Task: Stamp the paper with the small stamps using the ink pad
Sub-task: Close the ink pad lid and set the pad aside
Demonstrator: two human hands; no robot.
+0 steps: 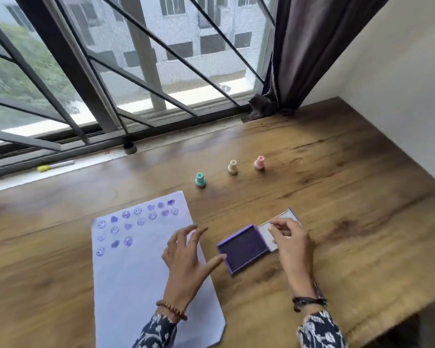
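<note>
A white paper point(136, 272) lies on the wooden table, its upper part covered with several purple smiley and heart prints. To its right sits a purple ink pad point(244, 248), open, with its lid point(279, 223) flipped back. My right hand point(290, 243) pinches the lid's edge. Hovering over the paper's right edge, my left hand point(186, 257) has its fingers spread, thumb tip touching the pad's left corner. Three small stamps stand upright behind: teal point(200, 180), cream point(232, 167), pink point(259, 163).
The wooden table point(349, 197) meets a white wall on the right and a barred window at the back. On the sill lie a yellow-capped pen point(54, 166) and a small dark cap point(129, 148). A dark curtain point(304, 59) hangs at the back right.
</note>
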